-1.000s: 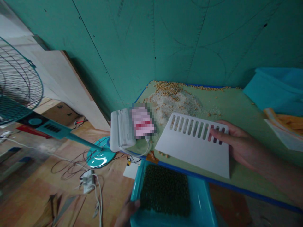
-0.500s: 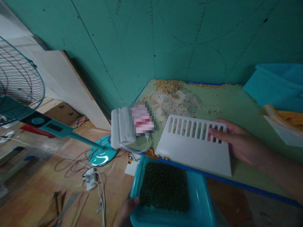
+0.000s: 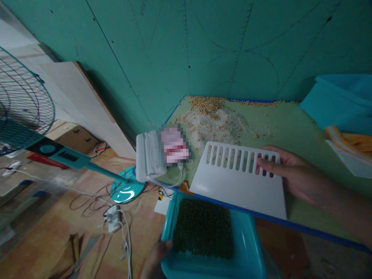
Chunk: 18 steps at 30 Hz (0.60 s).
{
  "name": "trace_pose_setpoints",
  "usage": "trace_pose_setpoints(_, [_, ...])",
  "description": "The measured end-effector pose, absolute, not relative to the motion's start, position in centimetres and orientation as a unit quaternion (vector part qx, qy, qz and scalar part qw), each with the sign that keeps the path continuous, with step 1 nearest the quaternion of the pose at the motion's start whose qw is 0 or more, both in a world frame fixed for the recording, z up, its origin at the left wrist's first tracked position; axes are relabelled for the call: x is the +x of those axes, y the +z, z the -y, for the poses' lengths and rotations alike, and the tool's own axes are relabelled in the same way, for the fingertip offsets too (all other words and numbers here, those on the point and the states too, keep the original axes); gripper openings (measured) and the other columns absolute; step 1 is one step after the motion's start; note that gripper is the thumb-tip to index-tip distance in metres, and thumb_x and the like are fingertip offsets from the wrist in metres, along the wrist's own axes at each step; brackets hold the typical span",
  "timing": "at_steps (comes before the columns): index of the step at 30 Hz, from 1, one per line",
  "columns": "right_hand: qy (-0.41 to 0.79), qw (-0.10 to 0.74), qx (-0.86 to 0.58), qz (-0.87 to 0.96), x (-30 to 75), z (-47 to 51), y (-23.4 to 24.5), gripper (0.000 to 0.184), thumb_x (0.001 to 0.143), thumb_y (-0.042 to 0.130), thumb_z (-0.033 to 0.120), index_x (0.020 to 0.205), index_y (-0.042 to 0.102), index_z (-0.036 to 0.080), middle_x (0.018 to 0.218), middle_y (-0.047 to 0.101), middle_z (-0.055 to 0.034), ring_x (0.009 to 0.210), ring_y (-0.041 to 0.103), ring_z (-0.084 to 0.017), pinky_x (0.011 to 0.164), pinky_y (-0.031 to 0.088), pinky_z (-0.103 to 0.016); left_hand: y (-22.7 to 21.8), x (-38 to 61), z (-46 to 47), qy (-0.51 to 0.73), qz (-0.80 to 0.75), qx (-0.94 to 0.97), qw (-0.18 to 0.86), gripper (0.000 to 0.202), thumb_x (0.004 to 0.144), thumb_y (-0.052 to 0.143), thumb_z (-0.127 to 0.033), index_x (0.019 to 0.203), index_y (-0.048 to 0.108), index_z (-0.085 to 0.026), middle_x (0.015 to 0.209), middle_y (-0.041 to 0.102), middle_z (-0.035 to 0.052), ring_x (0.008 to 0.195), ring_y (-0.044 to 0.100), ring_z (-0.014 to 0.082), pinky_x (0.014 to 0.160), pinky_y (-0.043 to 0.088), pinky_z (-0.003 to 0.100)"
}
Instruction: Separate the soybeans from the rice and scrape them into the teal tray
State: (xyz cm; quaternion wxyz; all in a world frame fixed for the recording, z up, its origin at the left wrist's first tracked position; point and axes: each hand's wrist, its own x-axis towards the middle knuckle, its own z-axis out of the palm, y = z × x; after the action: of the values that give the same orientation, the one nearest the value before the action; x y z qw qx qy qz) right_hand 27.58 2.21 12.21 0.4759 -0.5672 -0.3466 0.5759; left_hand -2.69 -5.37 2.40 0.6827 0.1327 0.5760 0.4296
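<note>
Gripping the right end of a white slotted scraper (image 3: 235, 186), the right hand (image 3: 290, 176) is curled round it, fingers over the last slots. The scraper's lower edge lies along the front edge of the table (image 3: 293, 128). Just below, the left hand (image 3: 155, 257), partly out of view, clasps the near left corner of a teal tray (image 3: 250, 248) holding green beans (image 3: 203, 228), thumb over the rim. Yellow beans (image 3: 206, 104) and rice (image 3: 217, 126) lie in the far corner. A white device (image 3: 148, 157) beside the scraper bears a pink label (image 3: 173, 145), blurred beyond reading.
</note>
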Motion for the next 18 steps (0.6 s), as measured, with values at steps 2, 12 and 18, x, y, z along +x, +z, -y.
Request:
trace_pose_setpoints(2, [0.572, 0.479, -0.572, 0.342, 27.6, -2.2, 12.4, 0.025, 0.056, 0.071, 0.034, 0.07, 0.054, 0.022, 0.057, 0.061, 0.0044, 0.048, 0.055, -0.01, 0.044, 0.043, -0.018, 2.6, -2.5, 5.4, 0.436, -0.575, 0.129, 0.68, 0.034, 0.053, 0.069, -0.031, 0.084, 0.069, -0.016, 0.06, 0.072, 0.0033, 0.082, 0.062, 0.033, 0.077, 0.046, 0.041])
trace_pose_setpoints(12, [0.39, 0.474, -0.679, 0.403, 27.2, 0.7, 12.5, 0.032, 0.055, 0.068, 0.046, 0.074, 0.05, 0.029, 0.057, 0.061, 0.0064, 0.044, 0.056, -0.014, 0.036, 0.045, -0.021, 4.1, -1.6, 5.1, 0.457, -0.512, 0.044, 0.726, 0.044, 0.058, 0.064, -0.023, 0.102, 0.063, -0.016, 0.082, 0.074, 0.0047, 0.091, 0.06, 0.0315, 0.078, 0.047, 0.038])
trace_pose_setpoints(18, [0.399, 0.413, -0.704, 0.419, 26.4, 1.3, 12.6, 0.035, 0.052, 0.066, 0.052, 0.071, 0.049, 0.027, 0.056, 0.063, 0.0022, 0.044, 0.058, -0.018, 0.035, 0.046, -0.025, 4.2, -1.8, 4.7, 0.482, -0.498, 0.027, 0.721, 0.061, 0.055, 0.061, -0.013, 0.116, 0.053, -0.018, 0.087, 0.073, 0.0044, 0.093, 0.06, 0.0316, 0.075, 0.048, 0.038])
